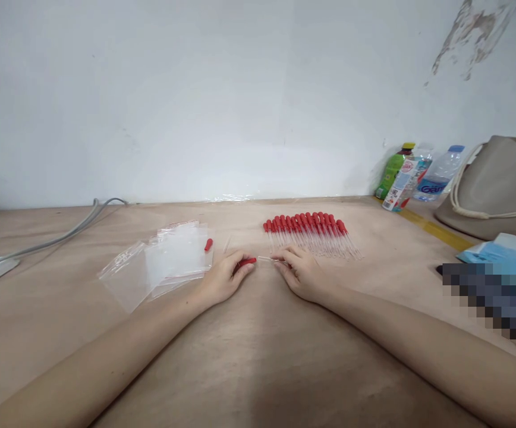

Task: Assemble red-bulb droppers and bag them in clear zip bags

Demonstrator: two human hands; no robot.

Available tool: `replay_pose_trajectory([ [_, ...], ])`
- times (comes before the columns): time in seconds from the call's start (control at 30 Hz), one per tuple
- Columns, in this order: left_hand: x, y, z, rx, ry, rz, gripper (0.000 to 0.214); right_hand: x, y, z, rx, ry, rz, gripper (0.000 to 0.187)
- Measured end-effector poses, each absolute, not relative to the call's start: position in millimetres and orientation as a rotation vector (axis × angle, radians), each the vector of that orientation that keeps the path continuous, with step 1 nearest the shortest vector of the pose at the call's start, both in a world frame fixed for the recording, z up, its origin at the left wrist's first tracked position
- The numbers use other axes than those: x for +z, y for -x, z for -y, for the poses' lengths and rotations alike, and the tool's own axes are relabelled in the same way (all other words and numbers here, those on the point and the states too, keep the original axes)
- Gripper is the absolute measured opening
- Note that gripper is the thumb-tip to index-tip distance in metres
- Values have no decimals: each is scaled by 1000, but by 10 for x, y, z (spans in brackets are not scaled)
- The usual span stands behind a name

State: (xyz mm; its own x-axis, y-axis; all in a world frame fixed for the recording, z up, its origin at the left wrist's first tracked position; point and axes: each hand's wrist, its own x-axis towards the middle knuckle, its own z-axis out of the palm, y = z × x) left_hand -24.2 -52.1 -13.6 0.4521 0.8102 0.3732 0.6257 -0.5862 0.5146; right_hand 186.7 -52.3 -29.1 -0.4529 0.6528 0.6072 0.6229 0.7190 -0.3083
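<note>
Between the thumb and fingers of my left hand [226,277] is a red rubber dropper bulb [248,261], its end pointing right. My right hand [301,272] pinches a clear glass dropper tube [265,258], whose end points left at the bulb with a small gap between them. Behind my right hand lies a row of droppers [305,229] with red bulbs and clear tubes, side by side. Another red bulb [208,244] rests on the clear plastic bags [173,255] left of my left hand. A loose glass tube [227,244] lies just behind that hand.
Grey cables [79,226] run along the left side. At the back right stand a green bottle [394,172], a clear water bottle [440,175] and a beige bag [494,184]. A blue packet [499,258] and a pixelated dark object [485,297] lie at the right.
</note>
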Motion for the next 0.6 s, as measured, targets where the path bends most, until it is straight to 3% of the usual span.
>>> replay_pose_trajectory([
  [0.6,-182,244,512,955,-2258,-1119,22,-258,-1883,474,244,740,2220,14],
])
